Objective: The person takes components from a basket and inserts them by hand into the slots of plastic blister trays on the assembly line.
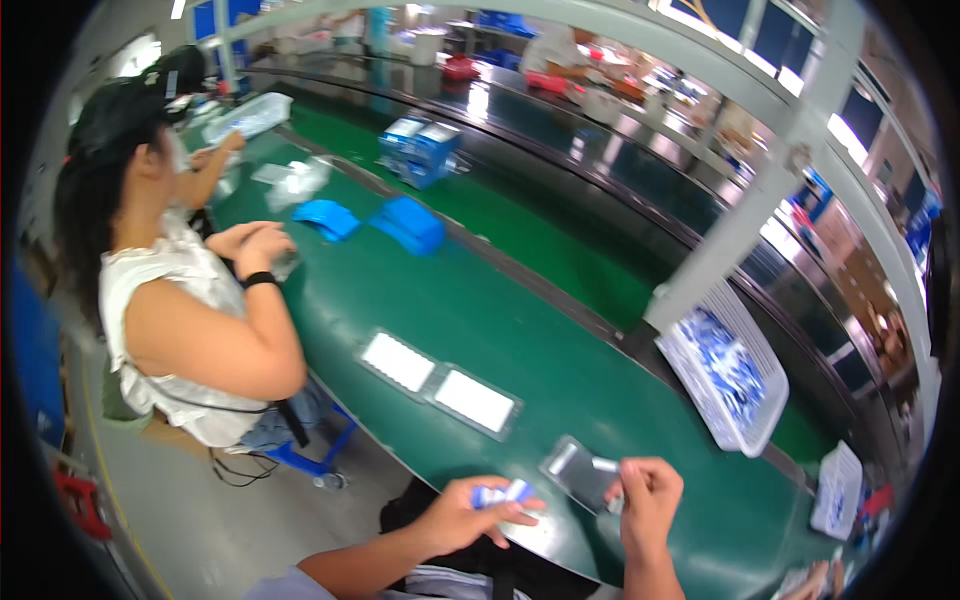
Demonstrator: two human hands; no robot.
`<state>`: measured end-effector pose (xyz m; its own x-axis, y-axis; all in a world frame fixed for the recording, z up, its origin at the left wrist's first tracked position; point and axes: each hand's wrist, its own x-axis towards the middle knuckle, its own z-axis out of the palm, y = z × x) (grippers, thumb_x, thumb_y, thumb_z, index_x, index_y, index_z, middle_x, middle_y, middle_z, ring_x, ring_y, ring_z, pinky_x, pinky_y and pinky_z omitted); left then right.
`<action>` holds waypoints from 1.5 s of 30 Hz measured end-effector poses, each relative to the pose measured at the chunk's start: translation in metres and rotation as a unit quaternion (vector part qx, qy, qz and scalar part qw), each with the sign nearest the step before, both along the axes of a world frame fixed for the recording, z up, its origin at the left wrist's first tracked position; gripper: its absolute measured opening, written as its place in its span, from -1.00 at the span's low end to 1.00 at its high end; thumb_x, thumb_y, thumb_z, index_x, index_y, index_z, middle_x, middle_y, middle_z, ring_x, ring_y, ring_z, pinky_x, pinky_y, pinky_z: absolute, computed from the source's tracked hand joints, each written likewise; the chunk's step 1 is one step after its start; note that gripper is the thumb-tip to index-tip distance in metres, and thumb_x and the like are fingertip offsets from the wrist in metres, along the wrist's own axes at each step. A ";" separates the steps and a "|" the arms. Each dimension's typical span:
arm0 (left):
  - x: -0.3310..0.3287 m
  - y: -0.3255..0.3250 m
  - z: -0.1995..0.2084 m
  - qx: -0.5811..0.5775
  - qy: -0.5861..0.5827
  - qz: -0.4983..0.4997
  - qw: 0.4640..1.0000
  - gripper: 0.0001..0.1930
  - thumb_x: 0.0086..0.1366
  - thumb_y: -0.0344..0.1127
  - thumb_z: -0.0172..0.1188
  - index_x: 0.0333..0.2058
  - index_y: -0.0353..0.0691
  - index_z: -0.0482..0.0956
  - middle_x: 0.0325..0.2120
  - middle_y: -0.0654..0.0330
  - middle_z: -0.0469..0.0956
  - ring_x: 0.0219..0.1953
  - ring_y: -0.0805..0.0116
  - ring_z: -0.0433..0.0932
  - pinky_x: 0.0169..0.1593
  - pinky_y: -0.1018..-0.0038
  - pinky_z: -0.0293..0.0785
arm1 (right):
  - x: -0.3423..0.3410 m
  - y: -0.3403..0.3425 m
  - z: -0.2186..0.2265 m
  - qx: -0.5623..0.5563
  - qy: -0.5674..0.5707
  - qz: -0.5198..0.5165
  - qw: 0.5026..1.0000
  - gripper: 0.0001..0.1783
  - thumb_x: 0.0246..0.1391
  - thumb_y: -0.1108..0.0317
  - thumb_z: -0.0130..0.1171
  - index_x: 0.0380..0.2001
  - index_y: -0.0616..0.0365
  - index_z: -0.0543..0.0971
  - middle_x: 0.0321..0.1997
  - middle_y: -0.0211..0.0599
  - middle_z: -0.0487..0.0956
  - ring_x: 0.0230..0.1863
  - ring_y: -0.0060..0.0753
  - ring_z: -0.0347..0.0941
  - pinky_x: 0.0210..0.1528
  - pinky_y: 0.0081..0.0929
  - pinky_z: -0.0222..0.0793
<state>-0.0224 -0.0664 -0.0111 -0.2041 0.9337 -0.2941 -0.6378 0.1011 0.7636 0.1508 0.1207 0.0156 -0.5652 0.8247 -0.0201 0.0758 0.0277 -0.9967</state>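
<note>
Near the front edge of the green work surface [560, 365], my left hand [465, 517] is closed around a small blue-and-white packet [490, 495]. It may be more than one; blur hides the detail. My right hand [650, 500] pinches a small white strip [606, 464] between thumb and fingers. Beneath that strip lies a shallow clear-edged tray with a dark inside [578, 475], its right end partly covered by my right hand. Farther left, two similar trays with white fillings, one [474, 403] and another [398, 361], lie end to end.
A white basket [770, 425] of blue-and-white packets stands at the right, with a smaller white basket [838, 490] beyond. Blue pouches [408, 225] and a blue box stack [418, 152] lie farther off. At left, a co-worker [200, 330] sits handling something. A metal post [745, 220] rises behind.
</note>
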 end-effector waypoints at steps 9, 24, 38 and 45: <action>-0.012 -0.011 -0.007 -0.004 -0.056 0.060 0.997 -0.58 0.41 -0.47 0.09 0.20 -0.44 0.31 0.11 -0.23 0.48 0.08 -0.06 0.60 -0.31 0.42 0.71 | -0.015 0.007 0.016 -0.093 0.106 0.066 0.988 -0.80 0.18 0.65 0.20 -0.11 0.42 0.62 -0.18 0.09 0.68 -0.23 -0.28 0.67 -0.13 -0.44 0.62; -0.009 -0.017 -0.011 -0.012 -0.058 0.058 0.997 -0.67 0.40 -0.49 0.11 0.11 -0.39 0.42 0.08 -0.21 0.52 0.02 -0.07 0.63 -0.31 0.42 0.72 | -0.034 -0.001 0.001 0.442 -0.142 0.114 0.879 -0.93 -0.09 0.49 0.34 -0.45 0.16 0.67 -0.49 -0.31 0.60 -0.49 -0.33 0.50 -0.38 -0.44 0.42; -0.006 -0.014 -0.011 0.004 -0.111 0.031 0.993 -0.64 0.38 -0.53 0.08 0.14 -0.36 0.41 0.11 -0.28 0.47 0.07 -0.16 0.58 -0.29 0.39 0.74 | -0.061 0.040 -0.002 0.297 -0.253 0.211 0.896 -0.49 -0.14 0.30 0.39 -0.04 0.14 0.56 -0.39 -0.28 0.47 -0.29 -0.20 0.46 -0.20 -0.27 0.42; -0.008 -0.016 -0.009 -0.007 -0.085 0.033 0.996 -0.66 0.39 -0.51 0.09 0.12 -0.35 0.42 0.09 -0.26 0.49 0.08 -0.14 0.58 -0.27 0.39 0.74 | -0.054 0.022 0.006 0.297 -0.162 0.150 0.929 -0.59 -0.06 0.36 0.39 -0.08 0.14 0.59 -0.43 -0.30 0.46 -0.34 -0.28 0.46 -0.28 -0.39 0.41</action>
